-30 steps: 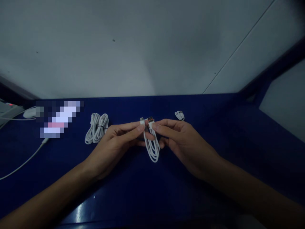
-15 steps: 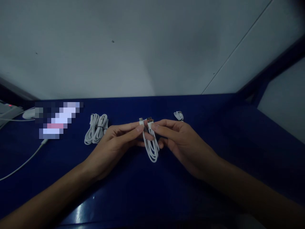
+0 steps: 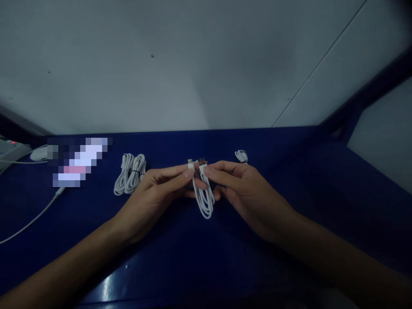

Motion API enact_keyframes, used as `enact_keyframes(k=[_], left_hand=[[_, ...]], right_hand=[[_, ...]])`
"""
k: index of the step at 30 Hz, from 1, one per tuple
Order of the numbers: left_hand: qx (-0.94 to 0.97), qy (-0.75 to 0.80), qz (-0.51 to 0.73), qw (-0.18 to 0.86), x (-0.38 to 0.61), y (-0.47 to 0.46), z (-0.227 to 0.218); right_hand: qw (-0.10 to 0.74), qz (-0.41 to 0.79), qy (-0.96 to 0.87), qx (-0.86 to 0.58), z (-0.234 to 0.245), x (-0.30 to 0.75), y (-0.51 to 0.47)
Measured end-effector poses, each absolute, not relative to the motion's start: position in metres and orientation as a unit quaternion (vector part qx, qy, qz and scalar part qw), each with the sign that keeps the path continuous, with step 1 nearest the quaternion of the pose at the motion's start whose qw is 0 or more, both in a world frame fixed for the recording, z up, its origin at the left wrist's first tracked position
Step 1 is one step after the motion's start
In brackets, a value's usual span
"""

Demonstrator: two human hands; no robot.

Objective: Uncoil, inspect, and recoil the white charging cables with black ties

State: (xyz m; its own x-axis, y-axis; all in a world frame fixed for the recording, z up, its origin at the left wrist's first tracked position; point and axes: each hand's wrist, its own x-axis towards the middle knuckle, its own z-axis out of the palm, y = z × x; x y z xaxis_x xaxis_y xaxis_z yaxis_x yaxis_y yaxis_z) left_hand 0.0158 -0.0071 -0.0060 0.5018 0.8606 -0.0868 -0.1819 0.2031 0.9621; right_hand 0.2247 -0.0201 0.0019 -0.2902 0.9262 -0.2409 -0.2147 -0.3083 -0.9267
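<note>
Looks like a plain work spot, maybe in a workshop or a factory, but hard to tell which. Shown by a shiny blue table point(image 3: 180, 262), a flat grey wall point(image 3: 161, 90) just behind the far edge, and a thick blue frame point(image 3: 380, 88) on the far right. Then two tied bundles of white cord point(image 3: 131, 182) left of the middle, a small bundle point(image 3: 241, 156) to the right, and a looped cord point(image 3: 206, 206) at the middle, plus a white box point(image 3: 13, 150) with a red light point(image 3: 13, 142) at the far left.
</note>
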Motion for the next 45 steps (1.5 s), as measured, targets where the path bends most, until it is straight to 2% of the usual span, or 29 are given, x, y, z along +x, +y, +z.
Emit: enact_keyframes(k=[45], left_hand=[[0.513,0.332,0.37,0.7,0.0164,-0.0085,-0.0028]], right_hand=[[0.418,0.694,-0.4,-0.428,0.0038,0.2235,-0.023]])
